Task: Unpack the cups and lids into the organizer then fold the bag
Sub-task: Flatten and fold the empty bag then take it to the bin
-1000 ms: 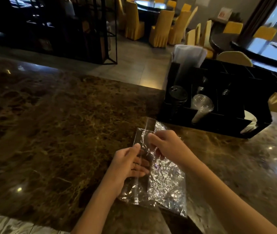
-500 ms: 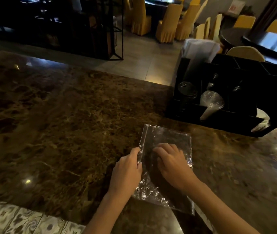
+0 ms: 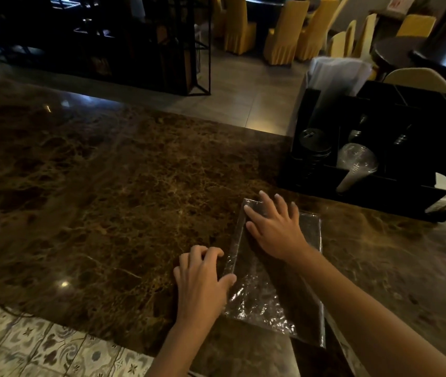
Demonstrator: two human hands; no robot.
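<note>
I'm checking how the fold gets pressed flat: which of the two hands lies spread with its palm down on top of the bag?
The right hand, fingers spread flat on the clear bag. The left hand sits at its left edge, fingers curled on the counter.

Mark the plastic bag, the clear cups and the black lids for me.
plastic bag point(image 3: 259, 303), head view, crinkled near end.
clear cups point(image 3: 356, 159), head view, stack's rim end.
black lids point(image 3: 311, 140), head view, top lid.

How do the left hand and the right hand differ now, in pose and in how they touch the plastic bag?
The right hand lies flat with fingers spread on the plastic bag; the left hand has curled fingers.
The right hand presses the bag's far half; the left hand sits mostly on the counter, thumb at the bag's left edge.
Both hold nothing.
</note>
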